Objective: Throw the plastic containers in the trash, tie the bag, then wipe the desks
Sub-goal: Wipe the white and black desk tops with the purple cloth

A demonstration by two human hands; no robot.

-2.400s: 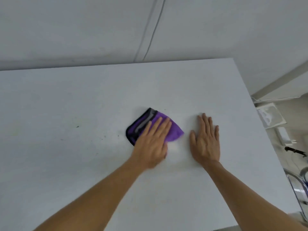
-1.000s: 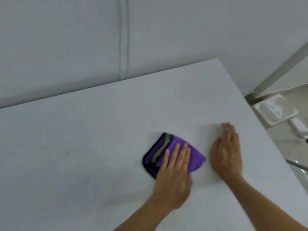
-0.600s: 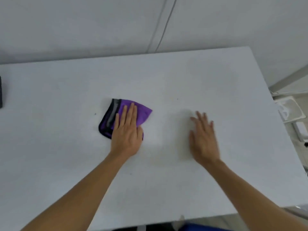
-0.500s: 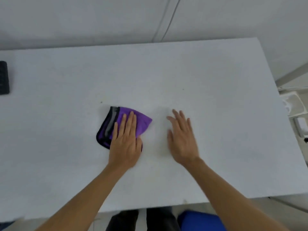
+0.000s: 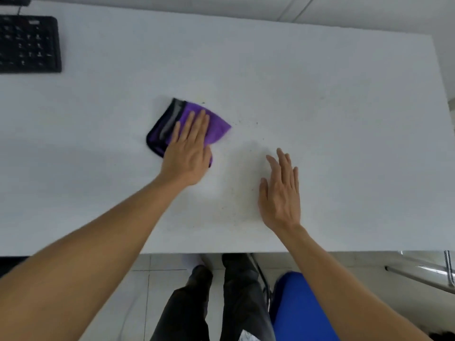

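Wiping step in hand: the left grip [image 5: 189,148], fingers flat and released, presses a purple cloth [image 5: 216,129] to the tabletop [image 5: 320,94], well right of the keyboard [image 5: 29,44]. The right grip [image 5: 280,190], farther right, is spread flat, grasping nothing. The next sweep should likely carry rightward over the specks [image 5: 256,123].
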